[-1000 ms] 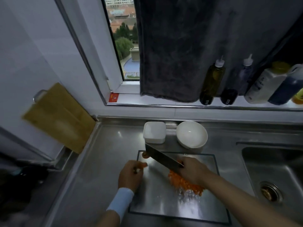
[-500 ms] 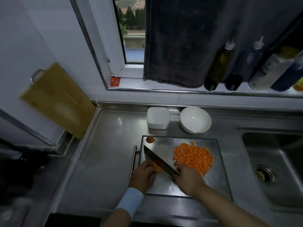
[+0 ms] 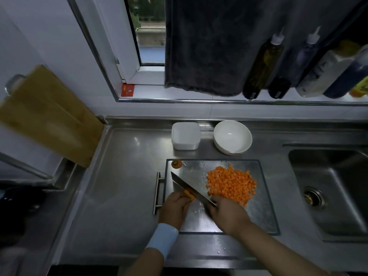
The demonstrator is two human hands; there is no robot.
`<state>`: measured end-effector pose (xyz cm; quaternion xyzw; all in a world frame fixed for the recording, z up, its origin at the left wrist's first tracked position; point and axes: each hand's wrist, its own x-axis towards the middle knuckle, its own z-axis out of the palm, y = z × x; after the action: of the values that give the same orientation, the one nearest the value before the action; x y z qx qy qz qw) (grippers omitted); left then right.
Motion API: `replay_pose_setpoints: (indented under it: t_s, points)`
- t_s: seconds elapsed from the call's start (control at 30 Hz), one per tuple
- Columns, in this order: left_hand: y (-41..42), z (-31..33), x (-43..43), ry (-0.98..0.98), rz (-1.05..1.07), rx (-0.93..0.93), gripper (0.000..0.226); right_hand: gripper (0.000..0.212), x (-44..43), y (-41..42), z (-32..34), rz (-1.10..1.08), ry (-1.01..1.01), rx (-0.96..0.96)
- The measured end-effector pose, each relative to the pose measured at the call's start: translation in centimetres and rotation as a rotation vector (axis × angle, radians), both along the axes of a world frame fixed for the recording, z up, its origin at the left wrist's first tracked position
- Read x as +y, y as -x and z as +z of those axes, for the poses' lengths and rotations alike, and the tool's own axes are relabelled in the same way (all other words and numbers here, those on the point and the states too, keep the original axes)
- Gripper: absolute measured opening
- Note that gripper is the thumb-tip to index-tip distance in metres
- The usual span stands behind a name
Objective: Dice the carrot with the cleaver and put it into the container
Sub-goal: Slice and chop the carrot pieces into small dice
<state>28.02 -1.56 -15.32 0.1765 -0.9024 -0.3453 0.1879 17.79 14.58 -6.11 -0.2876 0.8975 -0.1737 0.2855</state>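
Observation:
On the steel cutting board [image 3: 256, 216] lies a heap of diced carrot [image 3: 232, 185] at the right. My left hand [image 3: 175, 207] holds a small carrot piece [image 3: 188, 194] down near the board's left edge. The cleaver [image 3: 191, 189] rests its blade against that piece, gripped at the handle by my right hand [image 3: 227, 213]. A carrot stub [image 3: 176, 163] lies in the board's far left corner. Behind the board stand a white square container [image 3: 185, 135] and a white bowl [image 3: 232, 136], both without carrot.
A sink [image 3: 334, 188] with a drain lies at the right. A wooden board [image 3: 47, 116] leans on the left wall. Bottles [image 3: 262, 64] line the windowsill beside a hanging dark towel [image 3: 211, 42]. Bare steel counter [image 3: 123, 176] stretches left of the cutting board.
The view tilted down and closer. My hands drew back toward the board's near left, uncovering the diced heap; the cleaver blade now sits on the piece under my left hand.

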Motion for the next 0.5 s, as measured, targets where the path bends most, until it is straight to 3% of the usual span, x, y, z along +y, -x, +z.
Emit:
replay_pose_setpoints:
  t_s: [0.17, 0.37, 0.5]
  points:
    - [0.6, -0.1, 0.0, 0.043, -0.044, 0.038, 0.019, 0.025, 0.0, -0.2, 0.1, 0.03, -0.01, 0.033]
    - [0.6, 0.3, 0.0, 0.059, -0.028, 0.117, 0.009, 0.022, -0.3, -1.5, 1.0, 0.059, -0.059, 0.141]
    - [0.6, 0.1, -0.3, 0.124, -0.052, 0.143, 0.025, 0.018, -0.5, -3.0, 2.3, 0.076, -0.105, 0.156]
